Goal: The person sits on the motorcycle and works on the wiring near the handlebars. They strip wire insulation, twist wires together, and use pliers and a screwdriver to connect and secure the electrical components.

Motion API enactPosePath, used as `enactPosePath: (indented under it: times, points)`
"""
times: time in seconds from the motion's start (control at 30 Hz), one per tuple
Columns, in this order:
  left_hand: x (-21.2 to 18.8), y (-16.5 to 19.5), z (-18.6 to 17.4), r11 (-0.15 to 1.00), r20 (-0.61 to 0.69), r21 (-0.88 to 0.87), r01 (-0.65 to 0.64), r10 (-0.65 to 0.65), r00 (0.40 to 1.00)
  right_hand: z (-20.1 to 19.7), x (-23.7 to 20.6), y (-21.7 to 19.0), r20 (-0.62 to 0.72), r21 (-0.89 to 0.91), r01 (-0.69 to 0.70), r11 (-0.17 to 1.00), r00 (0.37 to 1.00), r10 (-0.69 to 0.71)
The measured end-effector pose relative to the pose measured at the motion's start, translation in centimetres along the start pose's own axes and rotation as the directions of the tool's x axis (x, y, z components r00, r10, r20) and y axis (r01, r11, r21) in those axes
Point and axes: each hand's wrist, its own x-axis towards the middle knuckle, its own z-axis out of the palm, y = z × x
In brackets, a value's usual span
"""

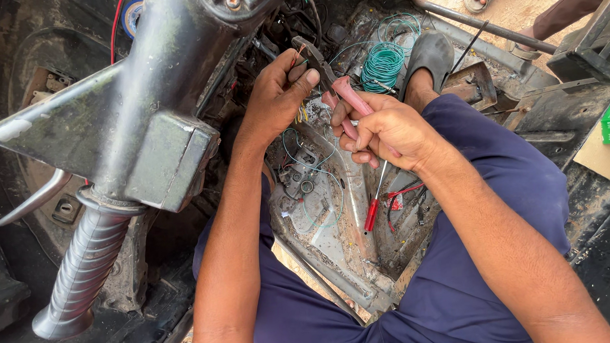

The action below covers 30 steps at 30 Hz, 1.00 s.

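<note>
Pink-handled steel pliers (335, 88) gripped in right hand (385, 130), left hand (277, 90) pinching thin wires (298, 55).

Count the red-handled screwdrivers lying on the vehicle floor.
1. The red-handled screwdriver lies on the metal floor just below the right hand, which grips pink-handled pliers. The left hand pinches wires. Others could be hidden under the arms or clutter.

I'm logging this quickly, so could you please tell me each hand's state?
Left hand: closed, pinching thin wires.
Right hand: closed on pink-handled pliers.
</note>
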Motion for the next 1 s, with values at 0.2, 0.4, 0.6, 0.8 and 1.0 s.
enactPosePath:
  times: [0.2, 0.4, 0.6, 0.8, 1.0]
  points:
    - [0.0, 0.3, -0.1, 1.000, -0.020, 0.021, 0.005, -0.004, 1.000, 0.1, 0.0, 0.2, 0.000, 0.019, 0.016, 1.000, 1.000, -0.016]
    - [0.0, 0.0, -0.2, 0.993, -0.052, 0.116, -0.026, 0.032, 0.998, 0.6, 0.0, 0.3, -0.036, -0.014, 0.019, 1.000, 0.999, -0.020]
    - [0.1, -0.3, -0.2, 0.987, -0.073, 0.163, -0.016, 0.028, 0.997, 0.5, 0.2, 0.7, -0.071, -0.050, 0.031, 0.998, 0.997, -0.034]
    - [0.0, -0.3, 0.0, 0.981, -0.084, 0.184, -0.053, 0.069, 0.994, 0.7, 0.2, 1.0, -0.082, -0.025, 0.046, 0.999, 0.995, -0.048]
    - [0.2, -0.9, 2.4, 0.980, -0.261, 0.096, -0.177, 0.196, 0.945, 0.5, 0.2, 0.6, -0.145, 0.315, 0.089, 0.945, 0.988, -0.045]
